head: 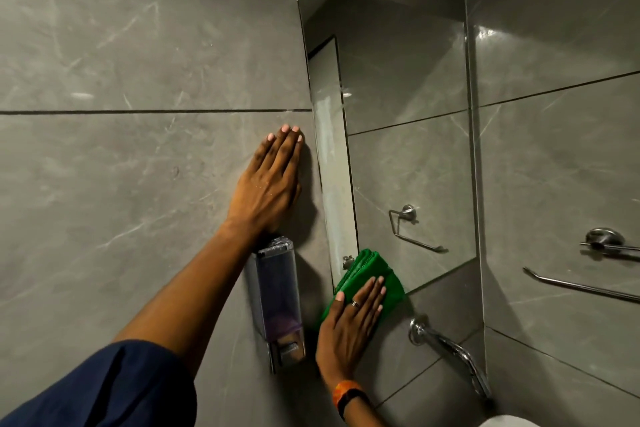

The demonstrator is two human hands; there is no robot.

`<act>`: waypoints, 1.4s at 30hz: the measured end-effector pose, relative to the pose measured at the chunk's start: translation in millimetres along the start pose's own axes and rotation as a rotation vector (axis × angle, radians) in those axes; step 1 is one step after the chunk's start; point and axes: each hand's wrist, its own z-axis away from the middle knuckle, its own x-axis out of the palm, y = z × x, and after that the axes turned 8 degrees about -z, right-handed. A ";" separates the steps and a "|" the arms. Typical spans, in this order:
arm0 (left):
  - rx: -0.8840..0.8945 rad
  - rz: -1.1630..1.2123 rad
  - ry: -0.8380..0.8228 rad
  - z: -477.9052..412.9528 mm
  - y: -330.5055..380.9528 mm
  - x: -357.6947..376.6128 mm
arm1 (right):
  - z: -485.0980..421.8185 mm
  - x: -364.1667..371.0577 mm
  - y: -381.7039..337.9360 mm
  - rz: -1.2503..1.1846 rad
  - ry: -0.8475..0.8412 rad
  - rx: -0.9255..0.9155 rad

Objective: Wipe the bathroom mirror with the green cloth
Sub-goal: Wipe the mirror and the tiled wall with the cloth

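1. Right hand (349, 326) pressed flat, fingers together and extended, on the folded green cloth (372, 272) at the mirror's (408, 149) lower corner, about 7 o'clock on the glass. Not gripped, only pinned under the palm.
2. Left hand (270, 180) laid flat and open on the grey tile wall (121, 166), fingers together, holding nothing, just at 9 o'clock of the mirror's edge.
3. Likely slip: cloth pinned by pressure alone, so a fast stroke upward could leave it bunching or dropping toward the tap (446, 347) at 5 o'clock.
4. Half the cloth seemingly off the glass and on the tile below; grit from the wall possibly dragged onto the mirror, causing streaks.
5. Soap dispenser (277, 302) just at 9 o'clock of the right hand; a wide sideways sweep liable to knock it.
6. Pale smeared band along the mirror's left edge, perhaps residue, though hard to judge in this dim view; easily missed if strokes stay low.
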 end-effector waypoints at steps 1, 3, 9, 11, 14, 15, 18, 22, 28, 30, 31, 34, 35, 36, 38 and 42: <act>-0.001 0.003 0.004 -0.6 -0.2 -0.6 | -2.3 1.5 -4.2 0.007 0.012 0.000; 0.000 -0.001 0.010 -0.6 -0.4 -1.2 | -7.4 3.6 -13.7 0.014 0.032 -0.006; -0.007 0.004 0.020 1.1 0.0 -2.7 | -29.8 -0.7 -56.4 0.012 0.045 -0.091; 0.005 -0.003 0.025 0.5 -1.6 -3.4 | -43.9 -3.1 -75.0 -0.013 0.048 -0.129; 0.039 -0.042 0.008 2.0 -3.4 -3.8 | -67.9 -6.5 -100.6 -0.069 0.057 -0.187; 0.033 -0.052 0.012 2.1 -4.6 -4.9 | -76.8 -7.2 -110.1 -0.094 0.064 -0.199; -0.023 -0.064 0.040 3.8 -6.3 -9.2 | -102.9 -9.2 -137.3 -0.135 0.071 -0.214; -0.029 -0.082 0.055 4.3 -7.8 -11.9 | -134.9 -12.7 -174.8 -0.187 0.091 -0.220; -0.040 -0.124 0.069 -0.6 -10.6 -13.0 | -179.8 -19.8 -224.2 -0.219 0.117 -0.273; -0.055 -0.130 0.076 -3.3 -10.3 -13.8 | -192.6 -21.4 -237.2 -0.229 0.132 -0.295; -0.062 -0.130 0.078 -4.7 -10.7 -14.3 | -197.9 -22.0 -242.9 -0.225 0.138 -0.304; -0.070 -0.135 0.075 -8.0 -14.4 -15.4 | -213.0 -22.4 -257.8 -0.221 0.142 -0.326; -0.074 -0.135 0.074 -9.8 -17.1 -16.4 | -218.1 -22.5 -263.0 -0.223 0.140 -0.335; -0.079 -0.134 0.072 -11.7 -20.2 -17.7 | -223.0 -22.6 -267.5 -0.225 0.139 -0.347; -0.091 -0.142 0.079 -16.4 -28.9 -21.7 | -233.2 -23.8 -277.7 -0.231 0.135 -0.374; -0.123 -0.187 0.083 -23.6 -53.1 -34.4 | -254.6 -28.5 -303.5 -0.244 0.126 -0.416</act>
